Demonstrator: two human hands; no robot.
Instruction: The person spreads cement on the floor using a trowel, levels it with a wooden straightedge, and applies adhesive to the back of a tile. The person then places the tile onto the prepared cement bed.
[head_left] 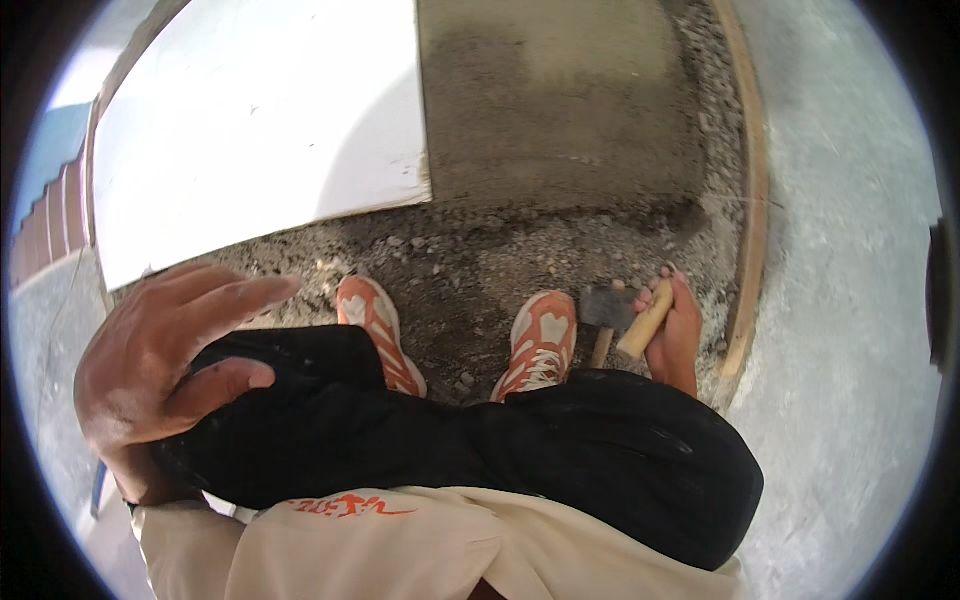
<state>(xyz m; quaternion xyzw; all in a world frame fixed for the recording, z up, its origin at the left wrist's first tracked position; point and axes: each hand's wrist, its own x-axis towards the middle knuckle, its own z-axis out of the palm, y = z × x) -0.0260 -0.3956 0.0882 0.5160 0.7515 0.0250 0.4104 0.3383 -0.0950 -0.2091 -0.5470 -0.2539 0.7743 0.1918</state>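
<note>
My left hand [165,350] hovers at or just above my left knee, its fingers loosely curved and apart, with nothing in it. By my right knee, my right hand [682,335] is closed round a light wooden handle [648,320]. Beside this handle is a dark grey, blocky piece [606,306]; whether the two are joined I cannot tell. A narrow wooden stick [602,348] shows below the dark piece, its lower end hidden by my trouser leg. Loose gravel [440,262] lies under and around them.
Ahead is a levelled, damp grey-brown bed [570,120]. A large white board [250,120] covers the upper left. A wooden strip [752,200] runs along the right, beside a smooth grey concrete surface [845,260]. My orange-and-white shoes [545,330] stand on the gravel.
</note>
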